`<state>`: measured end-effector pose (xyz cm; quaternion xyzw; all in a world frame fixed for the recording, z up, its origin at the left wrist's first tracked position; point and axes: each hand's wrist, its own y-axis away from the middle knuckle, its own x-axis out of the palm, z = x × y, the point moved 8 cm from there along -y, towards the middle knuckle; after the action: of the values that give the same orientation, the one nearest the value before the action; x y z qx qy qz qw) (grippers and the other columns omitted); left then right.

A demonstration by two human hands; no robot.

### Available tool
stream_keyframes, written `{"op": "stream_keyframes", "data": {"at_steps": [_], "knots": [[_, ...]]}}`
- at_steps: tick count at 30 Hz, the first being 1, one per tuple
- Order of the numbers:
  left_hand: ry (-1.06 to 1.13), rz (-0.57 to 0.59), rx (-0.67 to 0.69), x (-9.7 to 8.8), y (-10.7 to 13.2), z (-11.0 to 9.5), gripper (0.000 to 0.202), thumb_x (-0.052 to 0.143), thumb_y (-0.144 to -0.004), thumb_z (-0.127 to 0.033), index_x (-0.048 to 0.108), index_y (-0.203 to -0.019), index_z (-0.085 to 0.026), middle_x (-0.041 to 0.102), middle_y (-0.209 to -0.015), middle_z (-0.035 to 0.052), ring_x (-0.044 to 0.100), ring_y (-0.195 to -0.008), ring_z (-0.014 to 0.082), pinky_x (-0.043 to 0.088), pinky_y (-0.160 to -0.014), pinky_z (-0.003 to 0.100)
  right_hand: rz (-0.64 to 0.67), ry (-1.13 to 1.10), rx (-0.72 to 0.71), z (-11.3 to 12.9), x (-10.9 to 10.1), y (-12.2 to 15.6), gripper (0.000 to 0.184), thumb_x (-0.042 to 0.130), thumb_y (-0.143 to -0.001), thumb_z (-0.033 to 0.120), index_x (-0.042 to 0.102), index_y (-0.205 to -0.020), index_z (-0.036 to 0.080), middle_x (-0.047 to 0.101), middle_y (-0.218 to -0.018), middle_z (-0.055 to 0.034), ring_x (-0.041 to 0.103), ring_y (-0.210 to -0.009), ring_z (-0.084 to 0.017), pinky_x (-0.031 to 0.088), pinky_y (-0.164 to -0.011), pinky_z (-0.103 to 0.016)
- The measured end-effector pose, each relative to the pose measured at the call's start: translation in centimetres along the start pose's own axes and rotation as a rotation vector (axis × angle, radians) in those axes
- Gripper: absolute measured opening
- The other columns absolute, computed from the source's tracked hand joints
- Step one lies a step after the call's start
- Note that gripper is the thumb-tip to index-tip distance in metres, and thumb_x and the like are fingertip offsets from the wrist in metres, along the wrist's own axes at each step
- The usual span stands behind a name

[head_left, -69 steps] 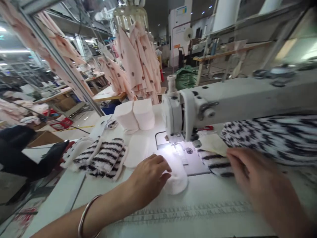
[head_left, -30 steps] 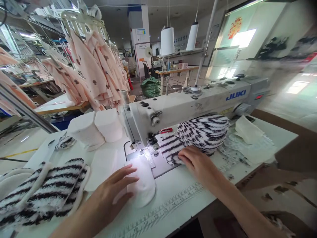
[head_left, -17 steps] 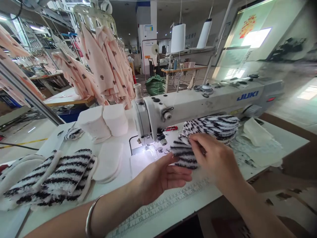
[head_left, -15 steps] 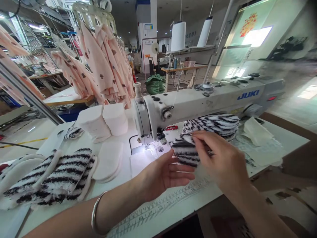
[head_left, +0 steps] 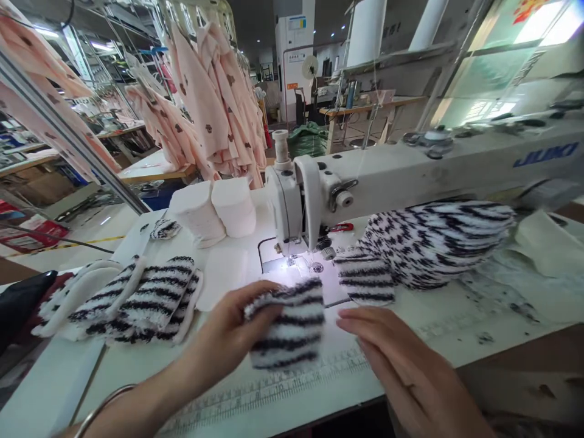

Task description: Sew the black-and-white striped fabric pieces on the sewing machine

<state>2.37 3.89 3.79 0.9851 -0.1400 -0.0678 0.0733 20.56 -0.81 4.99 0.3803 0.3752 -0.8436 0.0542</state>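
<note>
Toward the left edge of the desk [head_left: 123, 356] lie folded pieces [head_left: 155, 292], fluffy, black-striped on white; right of them the left hand [head_left: 235, 325] has its fingers clamped on the left side of a plush, squarish striped cloth [head_left: 296, 325] near the front edge, its long axis unclear. Just right, apart from it, the right hand [head_left: 406, 359] extends straight fingers, holding nothing; beyond, toward the right edge, bulges a shaggy rounded bundle [head_left: 442, 243].

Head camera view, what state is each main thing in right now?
Left hand, closed on striped piece
Striped piece, held, slightly blurred
Right hand, open, holding nothing visible
Sewing machine, needle light on
White stacks, standing side by side
Striped pile, lying in overlapping layers
</note>
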Motion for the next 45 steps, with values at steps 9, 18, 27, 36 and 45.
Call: {"op": "stream_keyframes", "data": {"at_steps": [9,18,27,36,45], "knots": [[0.095,-0.112,-0.138,-5.2,2.3,1.5,0.039,0.068,-0.081,-0.035,0.057,-0.117,-0.027,0.068,-0.084,-0.0015,0.064,-0.078,0.0152,0.055,-0.069,0.026,0.176,-0.01,-0.094,2.3,5.4,-0.4,0.032,0.044,-0.09,0.015,0.054,-0.12,0.021,0.061,-0.12,-0.0077,0.054,-0.116,-0.023,0.046,-0.099,-0.046],[-0.031,0.077,-0.035,-1.1,-0.5,1.0,0.026,0.059,-0.087,-0.032,0.058,-0.111,-0.021,0.064,-0.084,-0.0005,0.06,-0.075,0.0128,0.051,-0.066,0.023,0.239,-0.675,0.632,-1.6,6.1,-0.8,0.049,0.053,-0.089,0.034,0.036,-0.134,0.027,0.061,-0.076,0.0015,0.061,-0.063,-0.013,0.051,-0.054,-0.021],[-0.794,-0.049,0.109,-2.1,-1.4,0.9,0.02,0.059,-0.085,-0.032,0.063,-0.098,-0.017,0.06,-0.066,-0.0017,0.05,-0.053,0.0099,0.038,-0.05,0.021,0.294,-0.387,0.55,-2.0,7.1,-1.0,0.038,0.051,-0.087,0.028,0.045,-0.124,0.026,0.053,-0.066,0.0065,0.051,-0.051,-0.008,0.039,-0.05,-0.019],[-1.087,-0.061,0.158,-2.2,-1.1,1.1,0.029,0.058,-0.087,-0.037,0.059,-0.107,-0.016,0.066,-0.092,0.0061,0.059,-0.068,0.0157,0.045,-0.059,0.027,0.356,-0.231,0.517,-1.5,7.6,-1.3,0.031,0.054,-0.086,0.019,0.05,-0.116,0.023,0.055,-0.066,0.0071,0.055,-0.055,-0.009,0.042,-0.052,-0.019],[-1.064,-0.04,0.162,-2.2,-3.8,0.7,0.008,0.055,-0.087,-0.025,0.058,-0.088,-0.017,0.065,-0.082,0.001,0.058,-0.07,0.0139,0.043,-0.062,0.026,0.217,-0.105,0.325,-0.6,7.3,-0.9,0.033,0.043,-0.093,0.023,0.051,-0.124,0.016,0.069,-0.098,-0.0057,0.067,-0.083,-0.018,0.057,-0.067,-0.029]]}}
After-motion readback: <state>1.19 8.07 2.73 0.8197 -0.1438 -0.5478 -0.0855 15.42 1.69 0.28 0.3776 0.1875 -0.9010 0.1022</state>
